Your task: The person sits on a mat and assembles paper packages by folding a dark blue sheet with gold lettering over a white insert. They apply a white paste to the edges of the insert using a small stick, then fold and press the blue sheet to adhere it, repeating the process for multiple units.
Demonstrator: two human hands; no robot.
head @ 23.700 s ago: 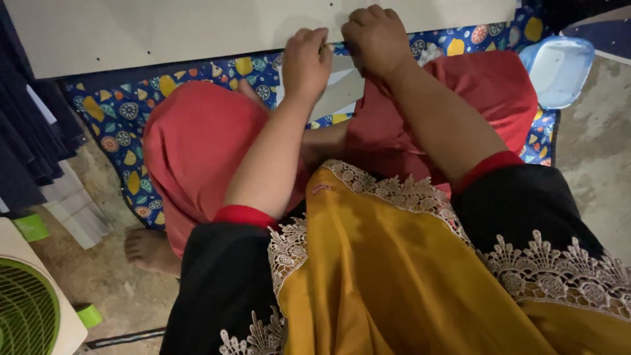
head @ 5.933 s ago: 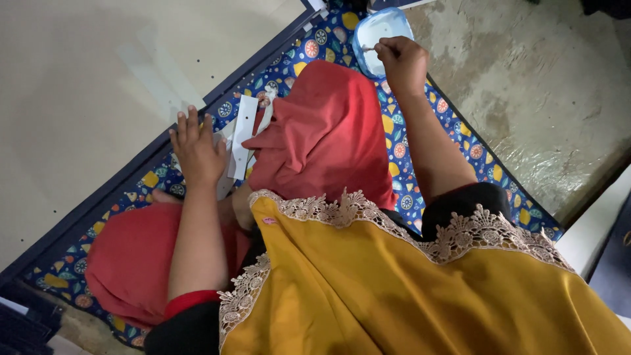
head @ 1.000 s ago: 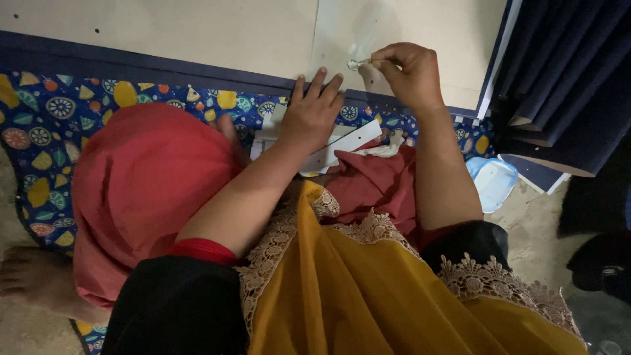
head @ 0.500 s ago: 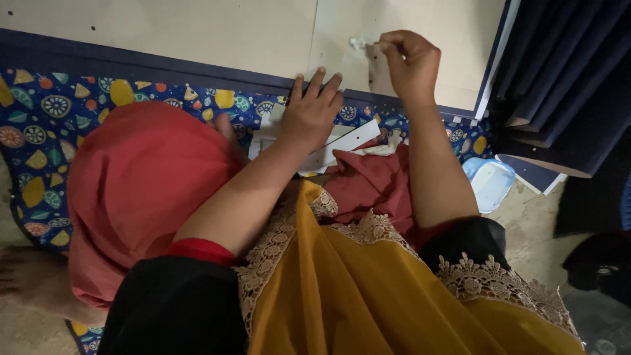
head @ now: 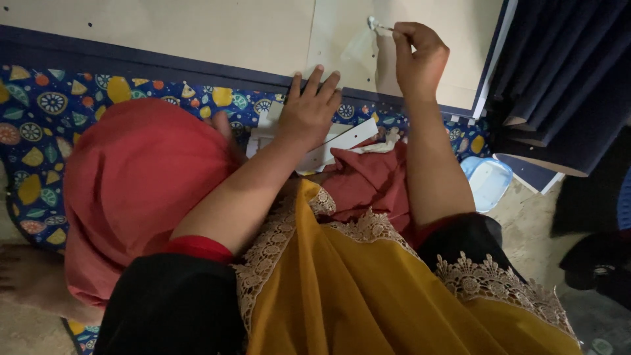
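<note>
Right hand (head: pixel 420 56) with fingers closed on a small metal tool (head: pixel 380 26) at the pale panel (head: pixel 197 33) near its far right corner, left hand (head: pixel 309 112) spread flat, holding nothing, on its near edge; steadiest if kept square and braced.

Within the last second the right hand (head: pixel 419 56) has climbed higher up the pale board (head: pixel 197 33), carrying the small metal tool (head: pixel 380 25) pinched in its fingers further from the board's dark lower edge. Some six seconds back that hand was stretched out at the blue container (head: pixel 487 183), well away from the board. The left hand (head: pixel 307 112), then spread flat on the board, now rests at its bottom edge.
</note>
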